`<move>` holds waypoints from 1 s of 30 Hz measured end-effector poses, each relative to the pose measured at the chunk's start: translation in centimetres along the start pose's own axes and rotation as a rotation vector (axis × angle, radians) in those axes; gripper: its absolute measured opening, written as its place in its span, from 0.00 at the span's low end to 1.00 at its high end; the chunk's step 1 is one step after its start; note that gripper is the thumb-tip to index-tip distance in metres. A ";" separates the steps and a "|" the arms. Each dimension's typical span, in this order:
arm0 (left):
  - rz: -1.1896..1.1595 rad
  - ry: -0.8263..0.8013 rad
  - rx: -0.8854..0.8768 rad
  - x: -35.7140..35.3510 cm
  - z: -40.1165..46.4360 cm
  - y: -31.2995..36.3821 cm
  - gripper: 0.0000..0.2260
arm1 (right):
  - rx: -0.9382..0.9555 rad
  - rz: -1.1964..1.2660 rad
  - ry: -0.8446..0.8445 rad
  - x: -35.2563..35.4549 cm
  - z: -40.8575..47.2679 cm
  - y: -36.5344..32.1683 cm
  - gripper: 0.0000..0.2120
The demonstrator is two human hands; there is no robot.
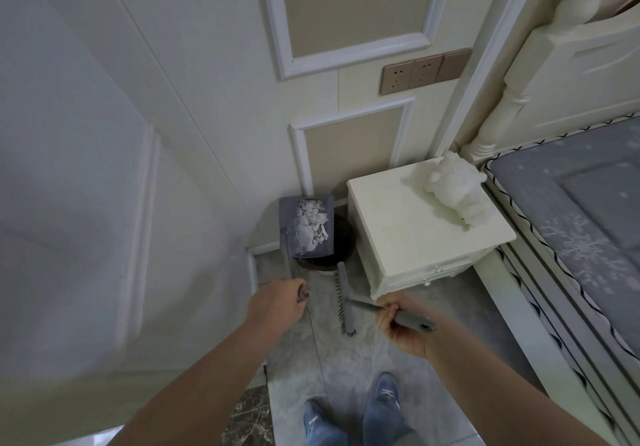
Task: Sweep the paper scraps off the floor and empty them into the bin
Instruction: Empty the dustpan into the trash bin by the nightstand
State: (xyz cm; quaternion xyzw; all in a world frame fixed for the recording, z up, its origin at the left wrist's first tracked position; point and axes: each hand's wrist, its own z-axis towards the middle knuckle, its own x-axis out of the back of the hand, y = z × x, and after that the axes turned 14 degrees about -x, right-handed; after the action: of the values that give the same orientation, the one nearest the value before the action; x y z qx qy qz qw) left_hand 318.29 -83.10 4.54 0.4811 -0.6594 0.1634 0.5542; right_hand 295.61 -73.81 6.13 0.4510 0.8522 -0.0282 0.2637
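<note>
I see the left hand point(277, 301) curled around the top of the long handle of a grey dustpan point(308, 227). The dustpan is lifted and tilted over a dark round bin point(341, 253), which stands on the floor in the corner between the wall and a cream bedside cabinet point(415, 234). White paper scraps point(316, 222) lie piled inside the pan, near its right side, over the opening of the bin. I cannot tell if the pan touches the rim of the bin.

The right hand point(403, 324) grips the grey handle of a broom point(344, 298) near its upper end. The broom head hangs low over the grey tiled floor point(349, 379), just in front of the bin, with its bristles pointing to the left.

On the cabinet rests a white plush toy point(453, 187). At the right is a bed with a grey mattress point(581, 203). At the bottom I see two blue shoes point(353, 414).
</note>
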 end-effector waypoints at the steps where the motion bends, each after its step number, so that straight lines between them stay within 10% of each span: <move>1: 0.018 -0.018 -0.011 -0.2 0.2 0.0 0.10 | -0.006 0.005 -0.003 0.1 0.2 -0.2 0.06; 11: 0.272 -0.302 -0.123 -3.5 2.0 1.0 0.10 | -0.051 -0.019 -0.052 -0.1 1.9 -2.4 0.09; 18: 0.047 -0.350 -0.192 -7.3 2.1 0.2 0.15 | -0.075 -0.018 0.008 -1.1 3.5 -3.5 0.09; 23: -0.241 -0.447 0.050 -6.8 2.4 0.6 0.42 | -0.089 -0.023 0.045 -1.6 4.9 -4.2 0.11; 27: -0.642 -0.473 0.400 -6.3 4.1 0.7 0.39 | -0.084 -0.040 0.052 -1.7 5.4 -4.5 0.12; 30: -0.845 -0.529 0.537 -6.0 5.6 0.6 0.19 | -0.078 -0.054 0.055 -1.8 5.5 -4.4 0.11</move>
State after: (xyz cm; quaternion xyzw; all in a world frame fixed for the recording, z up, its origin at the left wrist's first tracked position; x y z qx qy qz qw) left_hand 314.10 -84.25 -2.48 0.8519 -0.4610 -0.0368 0.2457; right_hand 295.28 -79.36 1.37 0.4179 0.8715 0.0105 0.2565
